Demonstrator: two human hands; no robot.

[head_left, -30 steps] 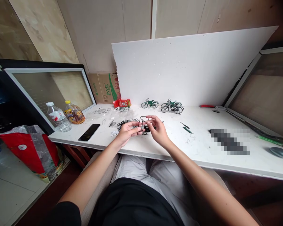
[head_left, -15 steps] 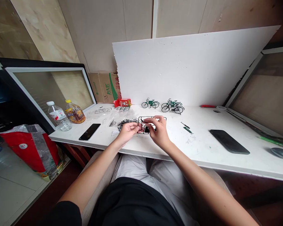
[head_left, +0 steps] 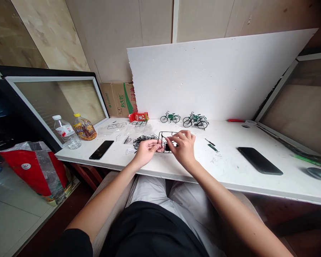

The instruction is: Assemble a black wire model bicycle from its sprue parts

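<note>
A thin black plastic parts frame (head_left: 164,132), roughly rectangular with small parts inside it, is held up over the front of the white table. My left hand (head_left: 147,150) pinches its left edge between thumb and fingers. My right hand (head_left: 184,146) is closed at the frame's inner side, thumb and index finger together near a small black part; the exact contact is too small to make out. Behind my left hand lies a tangled heap of black plastic parts (head_left: 143,140). Small model bicycles stand farther back: a green one (head_left: 170,117) and a black one (head_left: 195,123) among them.
On the left are a phone (head_left: 101,150), a clear water bottle (head_left: 66,132) and a brown drink bottle (head_left: 85,127). A small red box (head_left: 138,116) stands behind. To the right lie a green-handled tool (head_left: 213,147), another phone (head_left: 259,160) and a mouse (head_left: 319,174).
My right hand has shifted slightly right, and its fingers sit differently over the frame. The frame has moved a little to the right, with my left hand still on its edge.
</note>
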